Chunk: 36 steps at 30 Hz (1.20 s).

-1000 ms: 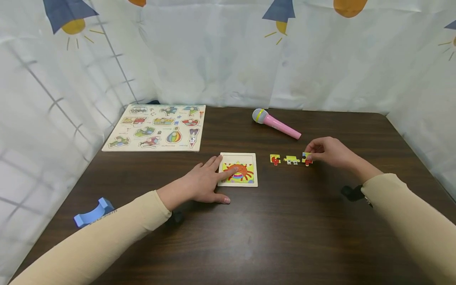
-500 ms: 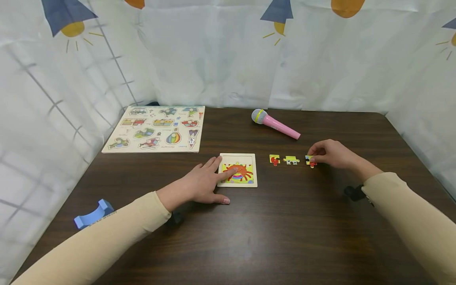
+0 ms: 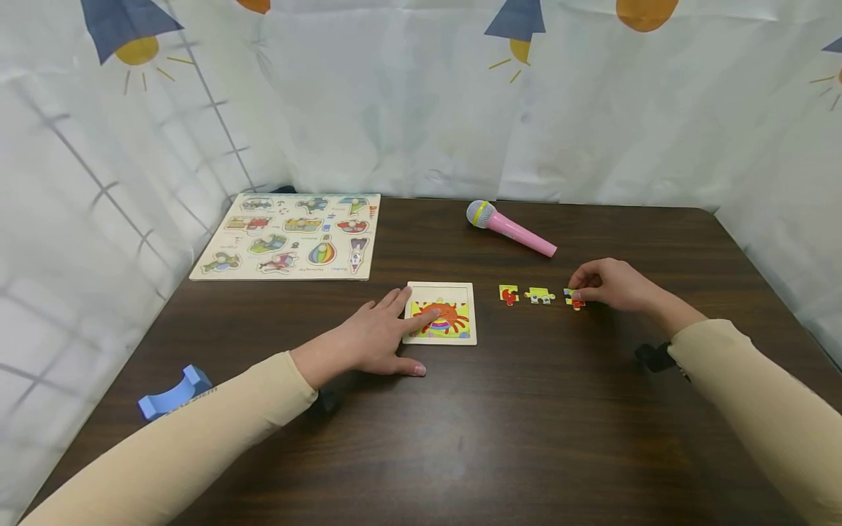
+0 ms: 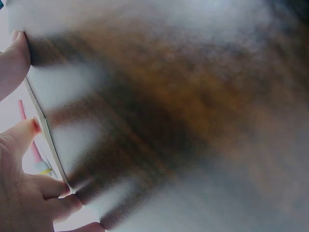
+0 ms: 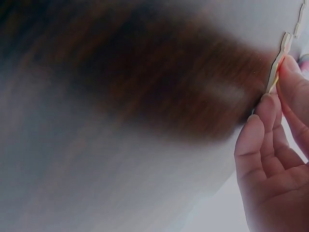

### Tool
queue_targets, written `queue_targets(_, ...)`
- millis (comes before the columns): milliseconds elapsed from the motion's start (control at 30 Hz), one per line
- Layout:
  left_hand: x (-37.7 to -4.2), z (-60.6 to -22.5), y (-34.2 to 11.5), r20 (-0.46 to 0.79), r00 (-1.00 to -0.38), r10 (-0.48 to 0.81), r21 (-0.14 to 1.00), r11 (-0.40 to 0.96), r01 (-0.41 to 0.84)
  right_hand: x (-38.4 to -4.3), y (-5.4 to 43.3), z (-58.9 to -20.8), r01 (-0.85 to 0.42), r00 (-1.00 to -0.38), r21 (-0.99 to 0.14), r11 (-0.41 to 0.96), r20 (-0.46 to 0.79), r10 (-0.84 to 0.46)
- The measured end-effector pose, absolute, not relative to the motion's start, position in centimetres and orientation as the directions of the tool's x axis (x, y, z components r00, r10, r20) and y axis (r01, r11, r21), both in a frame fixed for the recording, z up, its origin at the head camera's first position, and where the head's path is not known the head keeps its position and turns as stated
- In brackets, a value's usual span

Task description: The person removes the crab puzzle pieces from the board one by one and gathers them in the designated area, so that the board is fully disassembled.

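My left hand (image 3: 371, 340) lies with straight, spread fingers over the left side of a small wooden puzzle tray (image 3: 473, 318); its index finger rests on the red crab picture. The tray's upper strip is bare wood. In the left wrist view the fingertips of that hand (image 4: 29, 188) meet the tray's edge. To the right, my right hand (image 3: 612, 283) pinches a yellow and red jigsaw piece (image 3: 576, 305) between thumb and fingers, low over the table. The right wrist view shows this piece (image 5: 279, 65) edge-on under the thumb.
Left of the held piece lie a yellow piece with eyes (image 3: 539, 295) and a yellow and red piece (image 3: 508, 294). Behind them is a pink toy microphone (image 3: 520, 234). A vehicle peg board (image 3: 283, 274) sits back left, a blue arched block (image 3: 172, 398) front left.
The right hand has shifted the jigsaw piece slightly right and toward me, widening its gap from the middle piece, and then stayed there. The left hand has not moved.
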<state>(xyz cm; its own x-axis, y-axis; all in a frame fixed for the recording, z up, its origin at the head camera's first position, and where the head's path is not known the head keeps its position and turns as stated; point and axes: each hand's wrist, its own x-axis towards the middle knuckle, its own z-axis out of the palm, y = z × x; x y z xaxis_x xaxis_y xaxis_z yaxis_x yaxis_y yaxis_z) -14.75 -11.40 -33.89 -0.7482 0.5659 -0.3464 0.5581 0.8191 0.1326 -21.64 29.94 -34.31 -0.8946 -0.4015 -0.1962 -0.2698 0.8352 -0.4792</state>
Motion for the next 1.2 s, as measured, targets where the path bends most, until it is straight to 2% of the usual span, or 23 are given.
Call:
queue_targets(800,-14.9,-34.0,-11.4,-0.343,-0.749,0.567,0.134,0.818,0.559,-21.7,29.8,-33.9,-0.279,-0.896,-0.478,0.833,-0.183,-0.406)
queue_targets(1000,-14.9,-34.1,-11.4,-0.342,-0.752,0.564,0.149,0.822,0.549,-21.3,27.7,-33.5,-0.297,-0.907,-0.496,0.816,-0.122,-0.404)
queue_targets(1200,-14.7,-34.1,-11.5,-0.341,-0.752,0.563,0.156,0.823,0.546,-21.1,24.3,-33.6,-0.339,-0.887,-0.523,0.782,-0.100,-0.451)
